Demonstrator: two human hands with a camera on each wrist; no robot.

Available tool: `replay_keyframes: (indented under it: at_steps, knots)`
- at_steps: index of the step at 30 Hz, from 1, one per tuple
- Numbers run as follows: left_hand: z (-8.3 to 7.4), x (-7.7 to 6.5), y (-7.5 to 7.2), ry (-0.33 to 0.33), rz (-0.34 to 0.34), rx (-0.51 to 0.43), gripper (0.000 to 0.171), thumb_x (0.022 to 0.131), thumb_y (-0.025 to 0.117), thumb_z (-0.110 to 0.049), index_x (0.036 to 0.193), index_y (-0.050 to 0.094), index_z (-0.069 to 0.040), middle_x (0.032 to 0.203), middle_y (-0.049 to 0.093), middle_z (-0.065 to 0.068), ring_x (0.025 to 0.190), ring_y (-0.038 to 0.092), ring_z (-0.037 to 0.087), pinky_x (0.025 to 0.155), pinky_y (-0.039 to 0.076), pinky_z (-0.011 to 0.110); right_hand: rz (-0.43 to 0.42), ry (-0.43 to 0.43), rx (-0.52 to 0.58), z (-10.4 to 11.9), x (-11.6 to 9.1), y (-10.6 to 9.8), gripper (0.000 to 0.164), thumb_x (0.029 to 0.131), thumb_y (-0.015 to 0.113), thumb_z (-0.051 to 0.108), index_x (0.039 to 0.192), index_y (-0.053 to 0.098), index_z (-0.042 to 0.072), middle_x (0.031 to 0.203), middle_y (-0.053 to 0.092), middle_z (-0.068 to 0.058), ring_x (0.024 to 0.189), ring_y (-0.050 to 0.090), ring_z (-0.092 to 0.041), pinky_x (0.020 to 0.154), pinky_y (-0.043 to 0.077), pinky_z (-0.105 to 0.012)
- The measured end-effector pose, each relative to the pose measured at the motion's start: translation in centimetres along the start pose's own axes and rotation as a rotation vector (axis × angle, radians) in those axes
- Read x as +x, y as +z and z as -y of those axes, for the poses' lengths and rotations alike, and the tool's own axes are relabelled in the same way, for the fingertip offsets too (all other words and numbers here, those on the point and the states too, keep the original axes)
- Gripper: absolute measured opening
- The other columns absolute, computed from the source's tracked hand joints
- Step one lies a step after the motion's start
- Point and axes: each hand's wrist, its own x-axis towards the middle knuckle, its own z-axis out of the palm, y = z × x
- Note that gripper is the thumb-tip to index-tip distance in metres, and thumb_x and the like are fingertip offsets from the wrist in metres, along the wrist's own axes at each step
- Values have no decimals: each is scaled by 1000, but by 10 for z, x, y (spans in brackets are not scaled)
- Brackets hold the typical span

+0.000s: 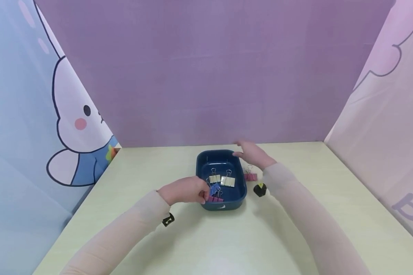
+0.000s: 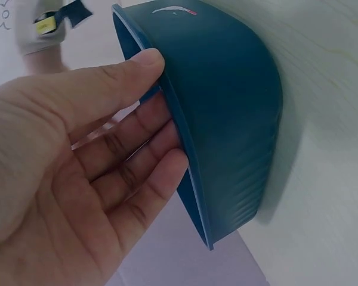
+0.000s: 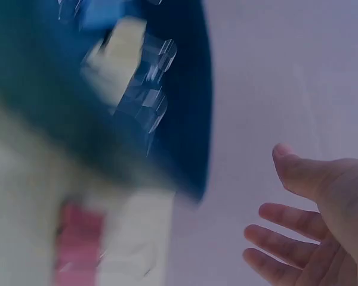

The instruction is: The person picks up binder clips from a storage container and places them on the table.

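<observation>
A dark blue plastic tray stands on the table, holding two pale yellow binder clips, a blue binder clip and a pink binder clip. My left hand grips the tray's near left rim. In the left wrist view, its thumb lies over the rim while fingertips disappear inside. Beyond the far right corner, my right hand hovers with spread, relaxed fingers and nothing in them. The right wrist view shows that hand apart from the blurred tray wall.
Pink binder clips lie on the table just right of the tray, below the right forearm. A purple panel rises behind the table, with printed cloth on the left side.
</observation>
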Motion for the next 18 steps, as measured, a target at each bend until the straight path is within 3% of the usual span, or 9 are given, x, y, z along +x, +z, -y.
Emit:
replay_keyframes:
  at_steps: [7, 12, 18]
  knots:
    - [2, -1, -1, 40, -9, 15, 6, 85, 74, -13, 84, 71, -18, 79, 64, -12, 70, 57, 4, 72, 51, 20, 138, -71, -81, 51, 11, 8, 50, 95, 62, 22, 138, 47, 1, 139, 52, -18, 126, 52, -32, 103, 43, -46]
    - [2, -1, -1, 35, -10, 5, 6, 85, 74, -12, 84, 71, -18, 79, 64, -12, 70, 56, 4, 73, 51, 20, 271, -24, -186, 60, 19, 24, 34, 93, 65, 16, 123, 61, 1, 125, 63, -15, 114, 61, -28, 99, 48, -42]
    - [1, -1, -1, 23, -6, -2, 7, 85, 74, -12, 83, 71, -18, 79, 63, -12, 71, 56, 5, 73, 51, 20, 350, 58, -319, 57, 23, 34, 15, 89, 69, 14, 101, 70, 4, 95, 70, -7, 81, 64, -19, 79, 54, -34]
